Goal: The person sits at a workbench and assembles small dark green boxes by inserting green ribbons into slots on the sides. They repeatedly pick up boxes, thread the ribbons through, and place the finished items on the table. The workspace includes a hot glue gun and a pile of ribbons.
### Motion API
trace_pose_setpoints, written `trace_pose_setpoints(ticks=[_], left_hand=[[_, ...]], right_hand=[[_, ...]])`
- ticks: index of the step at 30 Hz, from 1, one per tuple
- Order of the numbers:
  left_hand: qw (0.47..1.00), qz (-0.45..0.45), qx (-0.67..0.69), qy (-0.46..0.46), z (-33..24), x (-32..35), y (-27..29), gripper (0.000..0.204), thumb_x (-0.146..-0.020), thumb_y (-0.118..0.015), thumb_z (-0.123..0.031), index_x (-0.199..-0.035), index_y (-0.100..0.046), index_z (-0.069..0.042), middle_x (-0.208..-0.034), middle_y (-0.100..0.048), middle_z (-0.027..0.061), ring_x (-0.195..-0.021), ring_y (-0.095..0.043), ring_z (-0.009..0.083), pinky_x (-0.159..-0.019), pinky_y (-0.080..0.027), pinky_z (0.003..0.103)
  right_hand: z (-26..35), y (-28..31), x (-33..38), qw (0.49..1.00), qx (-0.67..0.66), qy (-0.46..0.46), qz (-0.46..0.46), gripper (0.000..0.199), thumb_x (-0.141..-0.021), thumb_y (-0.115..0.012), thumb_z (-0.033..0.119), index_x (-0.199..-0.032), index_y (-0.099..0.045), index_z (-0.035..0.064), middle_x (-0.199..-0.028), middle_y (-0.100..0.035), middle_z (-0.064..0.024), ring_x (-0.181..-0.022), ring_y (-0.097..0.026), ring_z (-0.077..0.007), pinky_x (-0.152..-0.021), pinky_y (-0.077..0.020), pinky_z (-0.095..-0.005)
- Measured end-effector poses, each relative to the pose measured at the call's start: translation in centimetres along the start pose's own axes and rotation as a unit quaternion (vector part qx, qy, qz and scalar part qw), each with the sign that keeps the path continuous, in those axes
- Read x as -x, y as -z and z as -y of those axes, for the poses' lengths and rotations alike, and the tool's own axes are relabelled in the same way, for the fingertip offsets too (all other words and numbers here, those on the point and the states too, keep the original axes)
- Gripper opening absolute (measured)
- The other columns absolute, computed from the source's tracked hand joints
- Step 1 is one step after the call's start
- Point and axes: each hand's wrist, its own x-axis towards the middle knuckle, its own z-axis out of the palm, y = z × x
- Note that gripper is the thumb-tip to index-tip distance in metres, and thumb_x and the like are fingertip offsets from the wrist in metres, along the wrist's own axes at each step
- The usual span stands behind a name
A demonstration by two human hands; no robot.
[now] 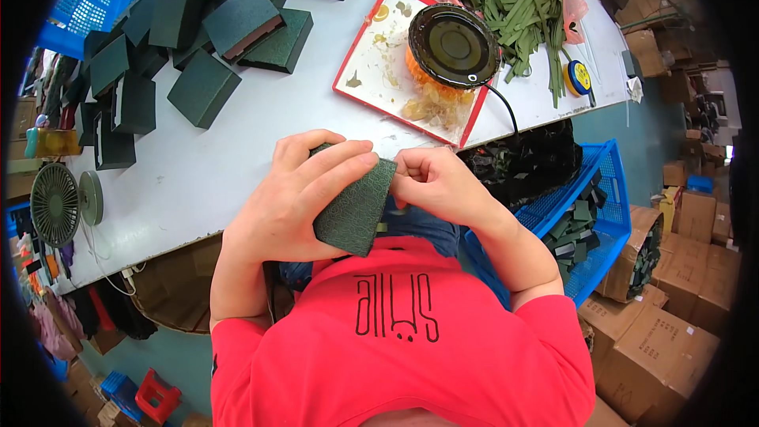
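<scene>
A dark green box [356, 209] with a textured surface is held upright, tilted, close to my body at the table's front edge. My left hand [296, 190] wraps round it, fingers over its far side and thumb beneath. At the box's right edge, my right hand [435, 182] is closed with fingertips pinched together. Whatever sits between those fingertips is hidden. A short green ribbon end [383, 228] sticks out beside the box's lower right edge.
Many similar green boxes [204, 88] lie heaped at the table's far left. A dark round pot [455, 43] stands on a red-edged, glue-stained board [360, 83]. Beyond are green ribbons [514, 8] and a yellow-blue tape roll [579, 77]. Right, a blue crate [617, 205]; left, a small fan [55, 204].
</scene>
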Motion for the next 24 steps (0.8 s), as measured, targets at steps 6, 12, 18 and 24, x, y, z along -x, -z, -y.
trace_pose_setpoints(ticks=[6, 12, 18, 24], left_hand=[[1.0, -0.002, 0.019, 0.023, 0.2, 0.3, -0.6, 0.096, -0.052, -0.092, -0.016, -0.137, -0.049, -0.004, -0.137, -0.058, 0.0145, -0.121, -0.053, 0.0369, -0.099, -0.046, 0.046], [0.996, -0.027, 0.071, 0.044, 0.9, 1.0, -0.7, 0.103, -0.052, -0.094, -0.013, -0.142, -0.044, -0.004, -0.136, -0.058, 0.0153, -0.122, -0.052, 0.0368, -0.1, -0.047, 0.043], [0.997, -0.009, 0.057, 0.057, 0.9, 0.6, -0.7, 0.103, -0.052, -0.094, -0.02, -0.141, -0.046, -0.004, -0.137, -0.057, 0.0149, -0.124, -0.05, 0.0374, -0.102, -0.044, 0.045], [0.996, -0.001, 0.013, 0.087, 0.8, 1.4, -0.3, 0.108, -0.048, -0.095, -0.026, -0.142, -0.047, -0.003, -0.139, -0.053, 0.016, -0.128, -0.047, 0.0384, -0.107, -0.039, 0.047]], right_hand=[[-0.4, 0.4, -0.4, 0.999, -0.019, -0.016, 0.022, 0.024, -0.098, -0.065, 0.016, -0.08, -0.063, 0.0004, -0.069, -0.06, 0.0013, -0.068, -0.061, -0.0053, -0.061, -0.0476, -0.0234], [-0.7, 1.8, 0.2, 0.997, -0.063, -0.038, 0.008, 0.029, -0.104, -0.059, 0.025, -0.099, -0.071, -0.0014, -0.085, -0.071, -0.0019, -0.077, -0.062, -0.0047, -0.066, -0.0484, -0.0217], [0.0, 0.2, 0.9, 0.997, -0.07, 0.02, -0.041, 0.024, -0.101, -0.065, 0.023, -0.101, -0.069, -0.0011, -0.084, -0.067, 0.0013, -0.077, -0.059, -0.0031, -0.067, -0.0485, -0.0208], [-2.1, 0.3, 0.7, 0.967, -0.126, 0.146, -0.164, 0.015, -0.095, -0.07, 0.006, -0.089, -0.057, 0.0048, -0.102, -0.068, -0.0041, -0.075, -0.055, -0.0007, -0.062, -0.0422, -0.0168]])
